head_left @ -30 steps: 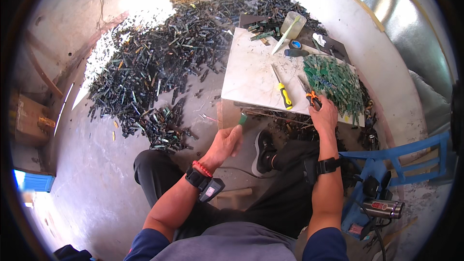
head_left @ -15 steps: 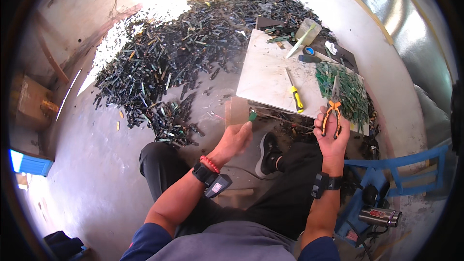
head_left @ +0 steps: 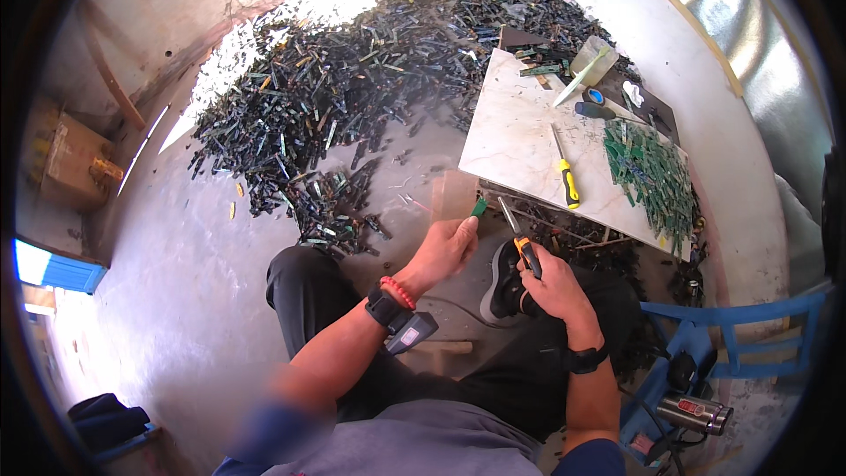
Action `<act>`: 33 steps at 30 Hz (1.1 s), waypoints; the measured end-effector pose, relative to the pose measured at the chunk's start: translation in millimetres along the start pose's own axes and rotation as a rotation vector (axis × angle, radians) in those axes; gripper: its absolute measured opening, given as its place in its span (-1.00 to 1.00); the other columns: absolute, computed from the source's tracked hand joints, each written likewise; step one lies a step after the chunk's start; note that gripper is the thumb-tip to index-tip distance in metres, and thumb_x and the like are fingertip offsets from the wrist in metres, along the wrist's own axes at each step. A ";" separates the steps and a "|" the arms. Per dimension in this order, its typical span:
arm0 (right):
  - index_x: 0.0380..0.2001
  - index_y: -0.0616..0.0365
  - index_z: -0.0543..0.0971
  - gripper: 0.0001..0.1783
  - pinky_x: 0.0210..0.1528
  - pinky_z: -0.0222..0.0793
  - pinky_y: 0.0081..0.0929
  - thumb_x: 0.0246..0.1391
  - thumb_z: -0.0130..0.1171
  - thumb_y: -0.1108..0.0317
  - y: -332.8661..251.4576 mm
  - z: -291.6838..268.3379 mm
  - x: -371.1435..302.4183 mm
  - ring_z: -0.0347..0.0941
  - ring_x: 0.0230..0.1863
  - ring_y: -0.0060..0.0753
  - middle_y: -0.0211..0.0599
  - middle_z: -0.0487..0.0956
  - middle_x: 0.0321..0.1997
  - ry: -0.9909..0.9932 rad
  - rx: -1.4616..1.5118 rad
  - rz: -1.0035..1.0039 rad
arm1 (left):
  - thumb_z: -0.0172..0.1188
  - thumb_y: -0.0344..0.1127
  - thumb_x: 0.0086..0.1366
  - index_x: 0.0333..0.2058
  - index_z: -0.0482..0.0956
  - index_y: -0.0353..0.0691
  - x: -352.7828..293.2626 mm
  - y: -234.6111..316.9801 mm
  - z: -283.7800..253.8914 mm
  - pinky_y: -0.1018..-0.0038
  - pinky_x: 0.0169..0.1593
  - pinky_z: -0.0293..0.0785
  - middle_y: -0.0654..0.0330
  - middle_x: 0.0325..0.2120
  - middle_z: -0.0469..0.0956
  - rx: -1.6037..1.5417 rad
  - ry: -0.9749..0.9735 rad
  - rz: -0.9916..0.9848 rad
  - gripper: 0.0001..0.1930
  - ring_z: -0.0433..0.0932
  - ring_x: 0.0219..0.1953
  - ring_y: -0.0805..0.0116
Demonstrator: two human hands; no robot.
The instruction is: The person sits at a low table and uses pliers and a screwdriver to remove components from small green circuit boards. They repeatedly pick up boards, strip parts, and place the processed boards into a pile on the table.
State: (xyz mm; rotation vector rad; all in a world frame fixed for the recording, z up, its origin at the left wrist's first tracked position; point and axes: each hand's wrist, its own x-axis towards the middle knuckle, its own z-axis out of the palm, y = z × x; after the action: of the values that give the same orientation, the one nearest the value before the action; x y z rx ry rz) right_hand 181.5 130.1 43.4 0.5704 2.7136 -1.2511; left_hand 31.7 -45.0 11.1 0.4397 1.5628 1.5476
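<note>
My left hand (head_left: 448, 252) is closed, pinching a small green strip (head_left: 479, 206) between thumb and fingers. It looks like a piece of circuit board. Wrapped round the orange-and-black handles of long-nose pliers (head_left: 522, 239) is my right hand (head_left: 559, 289). The pliers' jaws point up and away, just right of the green strip and apart from it. Both hands are above my legs, in front of a low white board (head_left: 515, 132). On that board lie a yellow-and-black screwdriver (head_left: 568, 183) and a heap of green strips (head_left: 648, 178).
A large pile of dark strips (head_left: 300, 115) covers the floor ahead and to the left. At the board's far end are a cloudy plastic container (head_left: 592, 55) and a dark-handled tool (head_left: 595, 111). A blue chair (head_left: 731, 322) with a metal flask (head_left: 694, 414) stands at my right.
My right hand has come left and down, turning the pliers toward the green strip. My left hand still holds the strip. The whole view has shifted slightly.
</note>
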 end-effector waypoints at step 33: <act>0.10 0.23 0.31 -0.36 -0.06 0.39 -0.14 -0.11 0.25 0.43 -9.3 7.8 3.1 0.38 0.00 -0.03 -0.10 0.43 -0.10 0.150 -0.563 -0.048 | -0.16 0.01 0.44 -0.47 0.46 -0.37 1.4 -6.8 -1.8 0.56 -0.63 0.20 0.31 -0.73 0.33 0.152 -0.019 0.039 -0.48 0.28 -0.71 0.56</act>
State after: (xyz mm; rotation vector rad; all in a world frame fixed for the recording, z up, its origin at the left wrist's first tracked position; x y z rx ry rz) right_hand 174.6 119.6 44.2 0.5413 3.0180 -0.4131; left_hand 31.7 -46.1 4.0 0.5707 1.6730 1.4549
